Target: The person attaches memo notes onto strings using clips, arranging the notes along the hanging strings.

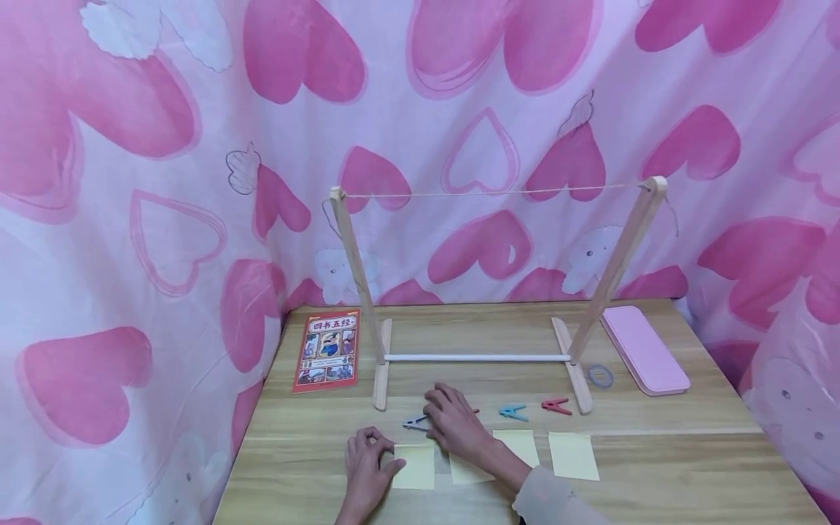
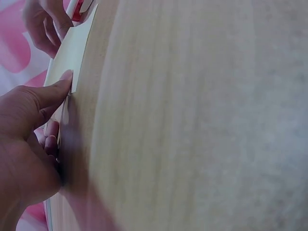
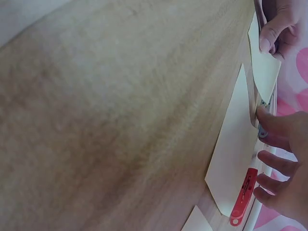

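Note:
My left hand [image 1: 367, 467] pinches the left edge of the leftmost pale yellow paper note [image 1: 416, 468], thumb on top, as the left wrist view shows. Just beyond that note, my right hand [image 1: 459, 429] has its thumb and index finger at the end of a grey-blue clothespin [image 1: 413, 423]. In the right wrist view the clothespin [image 3: 262, 131] sits between thumb and index finger, while the other fingers are spread. A red clothespin [image 3: 244, 196] lies near those fingers, mostly hidden by the hand in the head view. The right forearm partly covers a second note [image 1: 467, 471].
Farther right lie a light blue clothespin [image 1: 514, 413], another red clothespin [image 1: 556, 406] and two more notes, one the rightmost note [image 1: 573, 456]. Behind stands a wooden frame [image 1: 617, 270] with a string [image 1: 488, 192]. A booklet [image 1: 327, 350], a pink case [image 1: 646, 350] and a ring [image 1: 600, 376] flank it.

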A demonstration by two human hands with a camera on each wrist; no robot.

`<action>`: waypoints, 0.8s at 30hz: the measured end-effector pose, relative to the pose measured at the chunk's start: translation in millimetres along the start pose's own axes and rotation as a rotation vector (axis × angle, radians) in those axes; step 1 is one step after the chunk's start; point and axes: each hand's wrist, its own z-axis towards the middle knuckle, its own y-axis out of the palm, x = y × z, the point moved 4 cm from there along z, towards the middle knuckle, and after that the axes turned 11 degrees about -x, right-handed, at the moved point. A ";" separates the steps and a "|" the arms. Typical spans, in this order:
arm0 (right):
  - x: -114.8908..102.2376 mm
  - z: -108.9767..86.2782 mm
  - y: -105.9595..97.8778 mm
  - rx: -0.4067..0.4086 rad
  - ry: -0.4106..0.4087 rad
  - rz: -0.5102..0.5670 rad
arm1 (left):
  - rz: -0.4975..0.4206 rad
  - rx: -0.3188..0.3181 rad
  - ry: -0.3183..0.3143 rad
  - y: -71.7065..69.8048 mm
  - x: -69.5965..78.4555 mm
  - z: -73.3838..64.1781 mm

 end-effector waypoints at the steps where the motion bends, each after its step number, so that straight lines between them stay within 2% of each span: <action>1: 0.0 -0.2 -0.3 0.013 -0.005 0.007 | -0.007 0.000 -0.009 0.4 -0.1 -0.3; 5: 2.1 -1.7 -2.5 0.075 -0.019 0.115 | -0.013 0.028 0.000 1.8 0.8 -3.0; 9: 12.0 -5.5 -5.5 0.167 -0.037 0.341 | -0.039 0.142 0.063 1.9 4.0 -8.9; 12: 20.8 -8.9 -16.0 0.152 -0.031 0.586 | -0.115 0.242 0.111 2.6 5.9 -11.2; 13: 23.7 -9.4 -20.9 0.144 -0.025 0.654 | -0.150 0.268 0.109 3.2 6.0 -11.0; 15: 27.4 -10.1 -37.0 0.118 0.008 0.756 | -0.226 0.287 0.120 2.6 8.7 -10.5; 17: 32.7 -10.4 -50.8 0.128 0.017 0.795 | -0.312 0.279 0.101 -0.9 15.1 -10.3; 20: 39.9 -11.4 -73.2 0.164 0.024 0.771 | -0.397 0.259 0.048 -12.1 31.2 -12.5; 24: 46.8 -13.8 -102.5 0.158 0.041 0.793 | -0.478 0.248 -0.058 -27.9 51.4 -13.4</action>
